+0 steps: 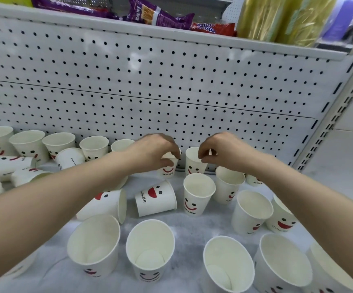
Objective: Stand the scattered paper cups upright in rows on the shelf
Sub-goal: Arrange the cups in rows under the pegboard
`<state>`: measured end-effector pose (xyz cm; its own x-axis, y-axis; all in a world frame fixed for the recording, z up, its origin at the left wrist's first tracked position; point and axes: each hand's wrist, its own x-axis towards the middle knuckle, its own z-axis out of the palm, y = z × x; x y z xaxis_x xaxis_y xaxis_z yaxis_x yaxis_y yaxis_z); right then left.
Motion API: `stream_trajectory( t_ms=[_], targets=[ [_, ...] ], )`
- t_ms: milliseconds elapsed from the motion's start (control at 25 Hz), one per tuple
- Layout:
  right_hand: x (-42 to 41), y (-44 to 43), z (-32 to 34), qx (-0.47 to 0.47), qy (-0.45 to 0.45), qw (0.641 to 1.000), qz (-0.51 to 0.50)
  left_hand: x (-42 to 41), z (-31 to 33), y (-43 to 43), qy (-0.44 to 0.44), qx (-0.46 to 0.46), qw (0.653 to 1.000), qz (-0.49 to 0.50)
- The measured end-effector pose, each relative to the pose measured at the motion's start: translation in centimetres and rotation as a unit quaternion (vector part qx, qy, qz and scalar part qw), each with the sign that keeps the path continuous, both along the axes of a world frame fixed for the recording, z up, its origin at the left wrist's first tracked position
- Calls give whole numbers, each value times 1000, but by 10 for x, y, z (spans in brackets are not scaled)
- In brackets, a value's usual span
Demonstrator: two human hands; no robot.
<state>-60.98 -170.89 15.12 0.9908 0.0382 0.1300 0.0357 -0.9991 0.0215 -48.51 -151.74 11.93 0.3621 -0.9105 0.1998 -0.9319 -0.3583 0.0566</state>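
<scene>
Your left hand [154, 152] curls down over the rim of the left cup [168, 169], upright by the far pegboard [171, 92]. Your right hand [222, 152] pinches the rim of the right cup [192, 163], just beside it and empty. The near cups [150, 246] stand empty on the shelf [188, 227]; a tipped cup [155, 198] lies between.

The left hand [153, 152] and right hand [222, 152] are bare; behind each grip, wrist and forearm are uncovered as far back as shows.
</scene>
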Motion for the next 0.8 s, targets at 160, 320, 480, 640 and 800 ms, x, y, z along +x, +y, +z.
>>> stream_trajectory(
  t_ms=[160,320,480,640,800],
  targets=[
    [-33,32,10,86,65,994,3,-26,5,11,11,136,984,-111],
    [-43,59,-13,16,103,995,-8,-30,-10,17,0,175,979,-108],
    [-50,62,-20,-24,93,995,-29,-33,-2,34,16,100,990,-94],
    [-58,64,-22,-59,74,994,-53,-34,3,46,-2,22,996,-85],
    [-59,67,-25,-87,77,991,-68,-40,-9,54,-16,35,995,-87]
  ],
)
